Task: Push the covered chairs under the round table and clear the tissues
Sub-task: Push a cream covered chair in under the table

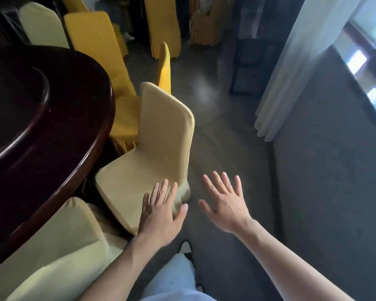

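A dark round wooden table (52,131) fills the left side. A cream-covered chair (161,135) stands beside its rim, seat turned toward the table. My left hand (161,213) hovers open over the near corner of that seat, fingers spread; whether it touches the seat is unclear. My right hand (224,203) is open over the floor just right of the chair, holding nothing. A second cream-covered chair (59,246) is tucked close to the table at lower left. Bright yellow covered chairs (100,48) stand further along the rim. No tissues are in view.
More yellow covered chairs (163,25) stand at the back. A white curtain (302,61) hangs at right beside a grey wall and windows. A dark frame (252,66) stands near the curtain. Grey floor (226,131) runs between the chairs and the wall.
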